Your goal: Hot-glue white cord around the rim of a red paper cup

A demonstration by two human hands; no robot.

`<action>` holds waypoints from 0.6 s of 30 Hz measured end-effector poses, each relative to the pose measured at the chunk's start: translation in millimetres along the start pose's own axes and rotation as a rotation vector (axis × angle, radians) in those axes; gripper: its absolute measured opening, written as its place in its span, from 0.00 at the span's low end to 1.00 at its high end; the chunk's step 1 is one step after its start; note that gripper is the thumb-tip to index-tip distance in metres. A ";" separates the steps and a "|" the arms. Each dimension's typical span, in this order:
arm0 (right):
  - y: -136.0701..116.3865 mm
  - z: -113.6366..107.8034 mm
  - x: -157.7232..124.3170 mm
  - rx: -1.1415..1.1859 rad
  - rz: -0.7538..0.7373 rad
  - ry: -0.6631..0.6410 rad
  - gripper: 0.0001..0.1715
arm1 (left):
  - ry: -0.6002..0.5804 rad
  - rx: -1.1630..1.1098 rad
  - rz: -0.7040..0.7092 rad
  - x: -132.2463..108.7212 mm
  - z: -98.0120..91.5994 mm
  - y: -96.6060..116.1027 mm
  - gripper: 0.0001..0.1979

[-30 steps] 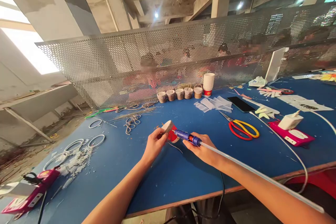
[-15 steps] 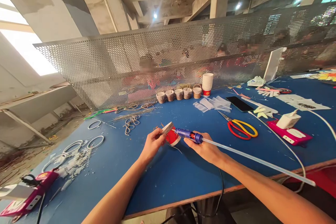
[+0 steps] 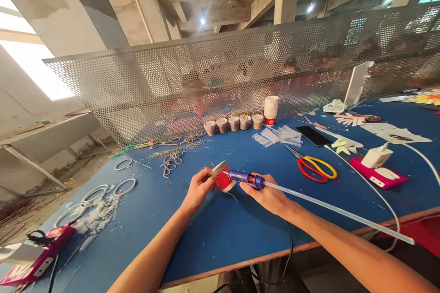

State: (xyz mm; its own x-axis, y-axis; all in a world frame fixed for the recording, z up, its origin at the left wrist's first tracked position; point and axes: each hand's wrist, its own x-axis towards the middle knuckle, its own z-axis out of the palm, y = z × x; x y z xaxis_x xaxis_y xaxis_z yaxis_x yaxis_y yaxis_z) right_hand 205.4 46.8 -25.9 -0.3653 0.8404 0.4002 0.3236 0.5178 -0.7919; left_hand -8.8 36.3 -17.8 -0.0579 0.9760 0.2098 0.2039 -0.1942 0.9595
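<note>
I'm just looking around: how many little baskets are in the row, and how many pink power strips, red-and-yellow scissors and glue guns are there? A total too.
Baskets: 5
Power strips: 2
Scissors: 1
Glue gun, in the right hand: 1
Total: 9

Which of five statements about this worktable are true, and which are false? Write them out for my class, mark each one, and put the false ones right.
1. The right hand holds a blue glue gun. True.
2. The scissors have two red handles. False: one handle of the scissors is red and the other yellow.
3. The left hand holds a red cup. True.
4. The stack of paper cups stands at the left end of the row of small cups, as the camera sees it. False: the stack of paper cups stands at the right end.
5. The phone shows a dark screen. True.
</note>
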 end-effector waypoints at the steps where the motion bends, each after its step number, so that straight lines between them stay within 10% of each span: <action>1: 0.0 -0.1 0.2 -0.005 0.001 0.003 0.17 | 0.000 -0.001 0.001 0.1 0.0 0.0 0.09; 18: -5.2 10.1 -2.8 -0.132 -0.081 -0.026 0.17 | -0.010 0.016 0.007 1.9 1.4 -6.6 0.10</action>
State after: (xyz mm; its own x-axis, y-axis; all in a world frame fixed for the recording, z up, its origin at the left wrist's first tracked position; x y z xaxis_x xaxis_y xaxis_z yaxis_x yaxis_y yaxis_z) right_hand 195.9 40.1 -27.5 -0.4166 0.7918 0.4467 0.4038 0.6013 -0.6894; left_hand -8.9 39.6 -24.0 -0.0463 0.9755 0.2149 0.2198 -0.1999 0.9548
